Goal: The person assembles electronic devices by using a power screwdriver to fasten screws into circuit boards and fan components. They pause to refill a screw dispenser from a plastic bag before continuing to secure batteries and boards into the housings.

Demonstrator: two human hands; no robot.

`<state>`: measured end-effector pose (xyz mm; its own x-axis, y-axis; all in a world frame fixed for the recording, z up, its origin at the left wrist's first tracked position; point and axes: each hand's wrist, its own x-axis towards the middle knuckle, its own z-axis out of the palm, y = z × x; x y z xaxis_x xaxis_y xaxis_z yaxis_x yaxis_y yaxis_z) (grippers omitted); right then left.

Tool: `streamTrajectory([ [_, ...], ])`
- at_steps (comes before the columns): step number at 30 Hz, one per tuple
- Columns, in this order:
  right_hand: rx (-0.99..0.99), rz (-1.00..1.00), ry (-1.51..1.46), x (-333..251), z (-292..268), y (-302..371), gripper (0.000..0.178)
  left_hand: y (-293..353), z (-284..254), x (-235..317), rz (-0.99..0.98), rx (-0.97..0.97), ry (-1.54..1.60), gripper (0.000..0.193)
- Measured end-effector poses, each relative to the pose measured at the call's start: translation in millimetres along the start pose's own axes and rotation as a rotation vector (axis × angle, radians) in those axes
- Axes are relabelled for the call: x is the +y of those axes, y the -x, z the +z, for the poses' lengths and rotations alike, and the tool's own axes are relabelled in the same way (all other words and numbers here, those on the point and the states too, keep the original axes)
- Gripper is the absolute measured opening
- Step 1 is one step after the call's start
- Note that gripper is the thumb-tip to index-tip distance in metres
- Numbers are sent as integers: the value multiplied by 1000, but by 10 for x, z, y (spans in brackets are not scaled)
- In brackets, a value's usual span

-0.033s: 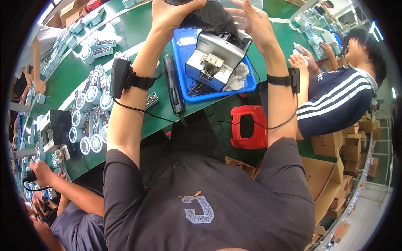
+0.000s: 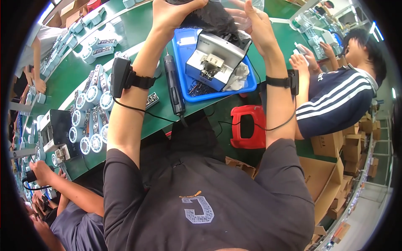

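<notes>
At the top edge, my left hand (image 2: 178, 13) is closed round a plastic bag of small black pieces (image 2: 211, 17); part of the bag is cut off by the frame. My right hand (image 2: 260, 31) is beside the bag, fingers spread and thumb up, next to some clear plastic (image 2: 257, 5). Below the bag, a silver and black screw feeder (image 2: 217, 60) stands tilted in a blue tray (image 2: 199, 98). Loose dark screws (image 2: 201, 89) and crumpled white tissue (image 2: 238, 77) lie in that tray. An electric screwdriver (image 2: 172, 83) rests on the bench left of the tray.
Several pale blue round housings (image 2: 93, 96) crowd the green bench (image 2: 125, 42) at left, near another screw feeder (image 2: 56, 131). Co-workers sit on both sides, one in a striped sleeve (image 2: 335, 98) close by my right arm. A red stool (image 2: 248, 126) and cardboard boxes (image 2: 322, 180) stand below.
My hands and the bag stay nearly where they were. The hands of the co-worker at right have shifted slightly.
</notes>
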<state>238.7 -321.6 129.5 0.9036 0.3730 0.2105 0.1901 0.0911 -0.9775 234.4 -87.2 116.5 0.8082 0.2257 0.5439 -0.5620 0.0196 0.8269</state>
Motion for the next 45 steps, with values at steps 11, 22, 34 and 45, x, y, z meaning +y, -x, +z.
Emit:
streamTrajectory([
  [11, -47, -29, 187, -202, 70, 164, 57, -94, -69, 255, -21, -104, -18, 44],
  [22, -25, -278, 347, 282, -117, 31, 33, -82, -164, 234, -30, -94, -34, 45],
  [34, -129, -299, 335, -255, 377, 146, 56, -99, -33, 511, 36, -188, -120, 55],
  [45, -134, -213, 278, -292, 390, 83, 50, -170, -47, 406, 213, -117, -207, 54],
])
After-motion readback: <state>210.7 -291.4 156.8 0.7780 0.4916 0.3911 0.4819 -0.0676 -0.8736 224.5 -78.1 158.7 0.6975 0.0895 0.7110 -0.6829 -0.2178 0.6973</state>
